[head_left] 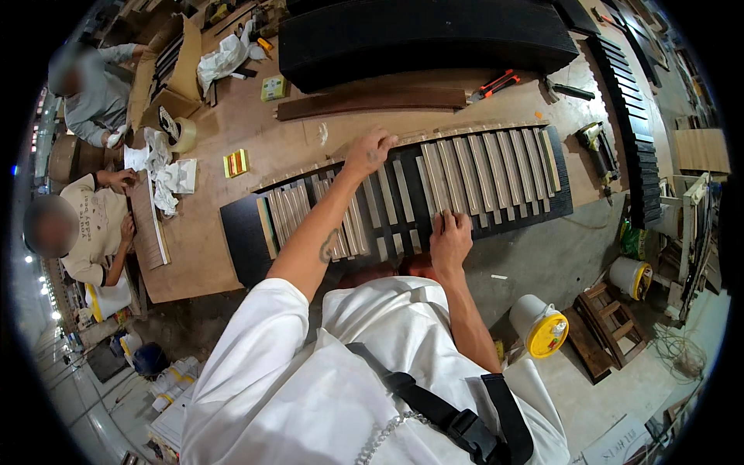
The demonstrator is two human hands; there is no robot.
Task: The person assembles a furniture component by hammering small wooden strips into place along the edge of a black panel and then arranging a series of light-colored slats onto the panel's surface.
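Note:
A long black panel (pixel 552 155) lies across the table in front of me, with several light wooden slats (pixel 459 167) set crosswise on it in rows. My left hand (pixel 370 153) reaches over the slats to the far side, its fingers curled at a long thin wooden strip (pixel 473 129) along the panel's far edge. Whatever those fingers hold is hidden. At the near edge my right hand (pixel 451 239) is closed, fingertips pinched on the near end of a slat. Wider black gaps show between the slats near the middle.
Beyond lie a brown wooden bar (pixel 372 103), a large black box-shaped piece (pixel 426 43), red-handled pliers (pixel 496 84) and a nail gun (pixel 598 151). A ridged black piece (pixel 639 147) stands at right. Two people work at left. A white bucket (pixel 531 318) stands on the floor.

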